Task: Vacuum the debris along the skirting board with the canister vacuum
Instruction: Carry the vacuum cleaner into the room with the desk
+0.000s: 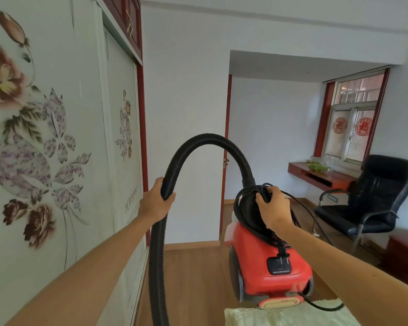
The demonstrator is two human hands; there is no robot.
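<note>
A red canister vacuum (264, 257) hangs lifted above the wooden floor (193, 278), right of centre. My right hand (275, 208) grips its top handle together with the coiled black power cord (247, 198). A black ribbed hose (198, 147) arches from the canister up and over to the left. My left hand (154, 203) is closed around that hose, which then drops down out of view at the bottom. A light wooden skirting board (191, 245) runs along the foot of the white wall ahead. No debris is discernible.
A wardrobe with flowered sliding doors (45, 137) fills the left side. A black office chair (372, 201) and a red wall shelf (320, 175) stand under the window at the right. A dark red cabinet (403, 252) sits at far right; pale fabric (280, 316) lies below.
</note>
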